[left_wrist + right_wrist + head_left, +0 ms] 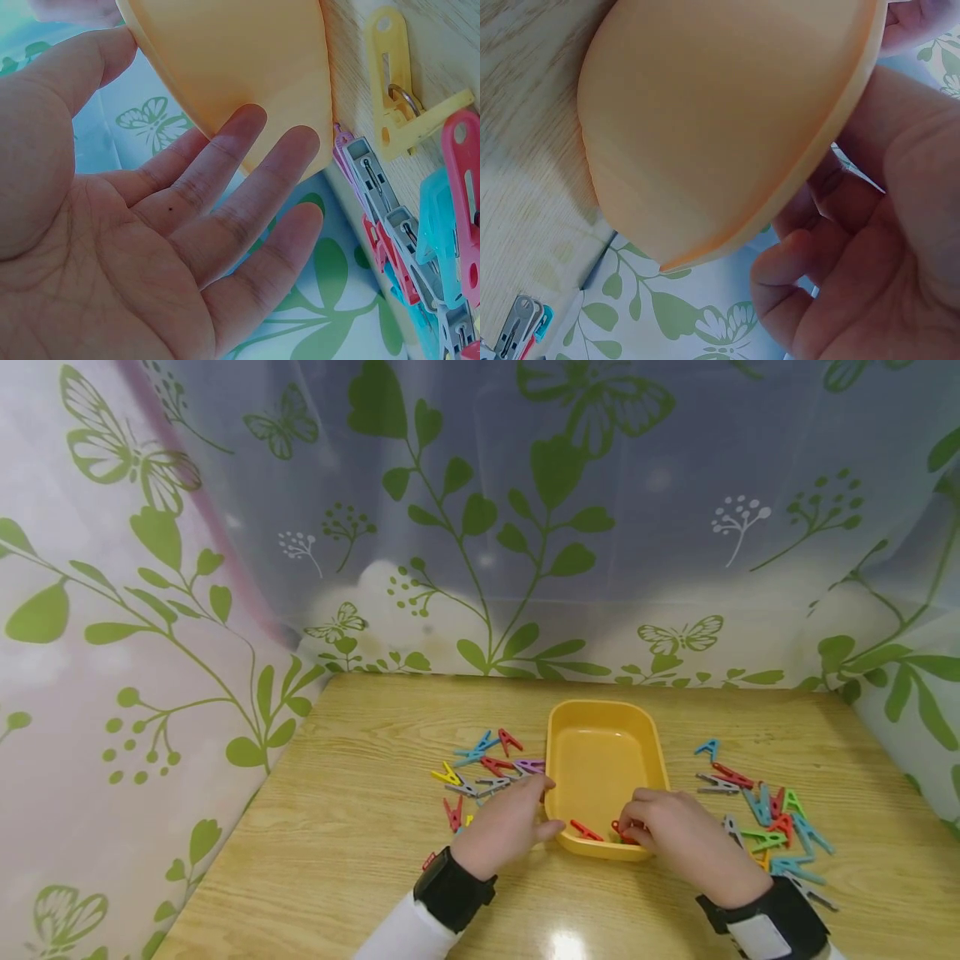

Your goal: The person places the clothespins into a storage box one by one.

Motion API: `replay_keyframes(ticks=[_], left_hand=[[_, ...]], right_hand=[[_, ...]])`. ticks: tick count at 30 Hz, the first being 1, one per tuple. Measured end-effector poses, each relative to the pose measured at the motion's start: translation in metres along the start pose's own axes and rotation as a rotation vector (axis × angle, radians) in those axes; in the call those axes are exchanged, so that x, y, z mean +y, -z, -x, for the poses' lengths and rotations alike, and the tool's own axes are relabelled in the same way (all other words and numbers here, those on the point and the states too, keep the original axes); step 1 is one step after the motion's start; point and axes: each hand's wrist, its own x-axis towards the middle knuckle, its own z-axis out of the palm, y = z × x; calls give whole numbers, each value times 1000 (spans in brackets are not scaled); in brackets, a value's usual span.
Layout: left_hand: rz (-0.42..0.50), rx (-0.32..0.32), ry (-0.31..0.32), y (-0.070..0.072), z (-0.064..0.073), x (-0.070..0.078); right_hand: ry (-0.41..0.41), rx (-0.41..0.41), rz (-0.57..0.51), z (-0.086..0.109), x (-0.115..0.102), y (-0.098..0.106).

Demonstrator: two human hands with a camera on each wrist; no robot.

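Note:
A yellow plastic tray (607, 760) stands on the table, with a red clothespin (586, 831) lying at its near end. My left hand (501, 827) is at the tray's left side; in the left wrist view its fingers (281, 161) are spread along the outer wall, with the thumb at the rim. My right hand (678, 835) reaches over the right rim, fingers bent down inside the near right corner. Its fingertips pinch another red clothespin (617, 827), with a bit of green showing beside it. In the right wrist view the tray wall hides these fingertips.
Left of the tray lie scattered clothespins in several colours, such as a yellow one (447, 773) and a red one (453, 814). More lie to the right, among them a blue one (707, 748) and a green one (765, 840). A patterned curtain (480, 568) hangs behind the table.

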Motion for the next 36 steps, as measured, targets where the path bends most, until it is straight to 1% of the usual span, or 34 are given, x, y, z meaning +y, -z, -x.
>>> replay_keyframes(ticks=[4,11,21,27,32,36], left_hand=[[0,0,-2,1,0,0],[5,5,-3,0,1,0],[7,10,-7,1,1,1],[8,5,6,1,1,1],[7,6,4,1,1,1],[3,9,-3,1,1,1]], right_hand=[[-2,-1,-7,0,0,-1],[37,16,-14,1,2,-2],[47,29,-8,1,3,-3],[22,37,-12,2,2,0],[-6,114,2,3,6,8],[4,203,34,5,16,14]])
